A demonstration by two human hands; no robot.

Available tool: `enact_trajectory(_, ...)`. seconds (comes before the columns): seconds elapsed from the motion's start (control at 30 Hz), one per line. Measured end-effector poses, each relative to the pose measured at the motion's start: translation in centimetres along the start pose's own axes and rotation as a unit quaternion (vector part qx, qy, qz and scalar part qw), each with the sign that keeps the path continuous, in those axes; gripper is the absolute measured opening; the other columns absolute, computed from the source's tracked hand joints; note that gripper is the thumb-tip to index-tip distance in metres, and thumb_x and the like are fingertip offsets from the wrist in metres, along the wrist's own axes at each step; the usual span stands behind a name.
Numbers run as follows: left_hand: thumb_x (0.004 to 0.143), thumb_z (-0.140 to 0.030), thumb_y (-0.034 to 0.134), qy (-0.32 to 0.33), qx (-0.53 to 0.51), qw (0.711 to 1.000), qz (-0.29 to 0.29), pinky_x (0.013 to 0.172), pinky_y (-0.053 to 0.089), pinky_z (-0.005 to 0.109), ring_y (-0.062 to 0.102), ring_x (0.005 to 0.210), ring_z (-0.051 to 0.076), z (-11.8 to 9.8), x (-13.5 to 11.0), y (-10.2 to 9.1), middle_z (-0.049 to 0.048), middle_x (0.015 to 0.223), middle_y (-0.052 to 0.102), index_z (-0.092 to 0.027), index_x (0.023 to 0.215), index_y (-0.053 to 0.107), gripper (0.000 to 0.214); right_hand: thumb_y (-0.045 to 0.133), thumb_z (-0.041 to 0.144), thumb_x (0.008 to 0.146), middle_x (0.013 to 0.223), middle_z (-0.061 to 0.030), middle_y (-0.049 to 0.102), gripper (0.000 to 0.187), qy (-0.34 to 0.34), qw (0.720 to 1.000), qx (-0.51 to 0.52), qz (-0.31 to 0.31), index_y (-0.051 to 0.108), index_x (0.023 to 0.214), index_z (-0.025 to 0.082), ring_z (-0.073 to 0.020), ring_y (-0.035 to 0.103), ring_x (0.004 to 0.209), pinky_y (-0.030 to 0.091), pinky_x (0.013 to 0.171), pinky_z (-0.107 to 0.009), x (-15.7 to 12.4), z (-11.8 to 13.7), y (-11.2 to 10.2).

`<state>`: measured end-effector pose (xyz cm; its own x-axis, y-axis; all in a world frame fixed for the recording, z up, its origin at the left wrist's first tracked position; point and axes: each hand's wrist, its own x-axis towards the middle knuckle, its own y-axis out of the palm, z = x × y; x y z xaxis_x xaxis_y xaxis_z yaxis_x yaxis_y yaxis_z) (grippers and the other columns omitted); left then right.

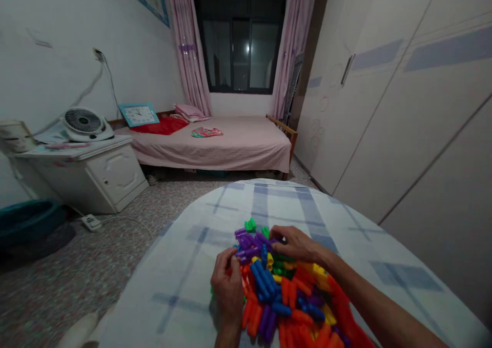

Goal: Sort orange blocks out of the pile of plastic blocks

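A heap of coloured plastic tube pieces point(286, 291) in orange, blue, purple, green and yellow lies on a checked cloth point(184, 266) that covers a round-edged surface in front of me. My left hand point(227, 289) rests at the heap's left side, fingers curled against purple and orange pieces. Over the far side of the heap, my right hand point(294, 243) has its fingers bent down onto purple pieces. What either hand grips is hidden among the pieces.
A bed point(230, 143) with a pink cover stands under a dark window. A white cabinet point(96, 171) with a small fan point(84, 123) is on the left. Tall wardrobe doors point(403, 107) line the right wall. A teal basin point(26, 217) sits on the floor.
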<state>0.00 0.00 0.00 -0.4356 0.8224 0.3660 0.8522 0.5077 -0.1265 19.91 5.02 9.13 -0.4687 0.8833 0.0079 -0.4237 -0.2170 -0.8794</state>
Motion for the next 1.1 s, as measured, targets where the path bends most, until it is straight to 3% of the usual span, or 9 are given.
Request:
enact_trajectory(0.13,0.082,-0.027,0.048,-0.019,-0.011,1.000,0.009,0.081,0.048,0.028,0.061,0.088,0.017,0.4,-0.1,0.0,0.0051,0.095,0.064,-0.019,0.092,0.064,0.020,0.053,0.031,0.077,0.082,0.0018,0.064,0.023,-0.024,0.995,0.061,0.072,0.062,0.096,0.020,-0.0121,0.055,0.071,0.038,0.062,-0.020,-3.2,2.4,-1.5)
enact_trajectory(0.23,0.082,-0.027,0.049,-0.023,-0.020,0.999,0.010,0.081,0.049,0.029,0.062,0.088,0.018,0.4,-0.1,0.0,0.0052,0.094,0.065,-0.019,0.092,0.064,0.020,0.048,0.033,0.083,0.084,0.0006,0.065,0.024,-0.051,0.990,0.091,0.092,0.065,0.094,0.020,-0.0130,0.057,0.075,0.040,0.066,-0.021,-2.7,3.3,-1.9)
enact_trajectory(0.33,0.081,-0.027,0.050,-0.020,-0.024,0.999,0.007,0.082,0.049,0.029,0.062,0.087,0.018,0.1,0.0,-0.1,0.0054,0.093,0.065,-0.018,0.091,0.064,0.019,0.045,0.036,0.086,0.098,-0.0039,0.064,0.029,-0.047,0.997,0.061,-0.025,0.064,0.099,0.019,-0.0161,0.057,0.089,0.042,0.078,-0.026,0.6,3.2,-1.0)
enact_trajectory(0.4,0.081,-0.027,0.049,-0.022,-0.022,0.999,0.009,0.082,0.049,0.030,0.062,0.087,0.018,-0.1,0.0,-0.1,0.0055,0.093,0.065,-0.018,0.091,0.064,0.020,0.047,0.039,0.085,0.112,-0.0072,0.060,0.034,-0.039,0.997,0.013,-0.063,0.061,0.109,0.020,-0.0192,0.054,0.103,0.039,0.090,-0.031,3.7,2.8,0.5)
enact_trajectory(0.53,0.081,-0.028,0.049,-0.035,-0.025,0.999,0.006,0.081,0.049,0.029,0.062,0.086,0.018,-0.3,0.0,-0.1,0.0055,0.093,0.064,-0.018,0.091,0.064,0.020,0.048,0.052,0.081,0.134,-0.0117,0.044,0.051,0.029,0.997,-0.063,-0.024,0.053,0.123,0.025,-0.0279,0.040,0.122,0.033,0.097,-0.047,8.9,2.4,4.0)
enact_trajectory(0.63,0.080,-0.027,0.049,-0.041,-0.028,0.999,-0.003,0.080,0.049,0.029,0.062,0.086,0.018,-0.5,0.0,0.0,0.0052,0.092,0.065,-0.018,0.089,0.064,0.020,0.050,0.057,0.078,0.129,-0.0123,0.048,0.051,0.026,0.997,-0.067,0.014,0.057,0.118,0.026,-0.0319,0.042,0.119,0.035,0.091,-0.051,10.1,2.8,5.6)
enact_trajectory(0.8,0.080,-0.027,0.049,-0.036,-0.031,0.999,0.002,0.078,0.050,0.028,0.062,0.085,0.017,-0.5,0.1,0.0,0.0045,0.091,0.065,-0.019,0.089,0.064,0.019,0.053,0.045,0.079,0.105,-0.0057,0.061,0.031,-0.041,0.995,-0.050,0.072,0.066,0.097,0.024,-0.0200,0.056,0.094,0.041,0.079,-0.031,7.7,3.6,5.0)
enact_trajectory(0.93,0.080,-0.026,0.049,-0.030,-0.017,0.999,0.002,0.078,0.049,0.028,0.063,0.084,0.017,-0.3,0.2,0.0,0.0042,0.090,0.065,-0.019,0.089,0.064,0.019,0.053,0.032,0.079,0.085,-0.0026,0.063,0.021,-0.085,0.990,-0.015,0.113,0.064,0.090,0.019,-0.0144,0.054,0.076,0.039,0.066,-0.024,3.4,4.1,3.2)
enact_trajectory(1.1,0.081,-0.027,0.048,-0.039,-0.020,0.999,0.017,0.073,0.050,0.026,0.064,0.082,0.016,-0.4,0.0,0.0,0.0043,0.090,0.065,-0.019,0.091,0.063,0.020,0.052,0.020,0.079,0.087,-0.0005,0.060,0.010,-0.100,0.994,0.013,0.049,0.060,0.086,0.020,-0.0125,0.053,0.080,0.040,0.071,-0.023,-3.4,5.2,2.2)
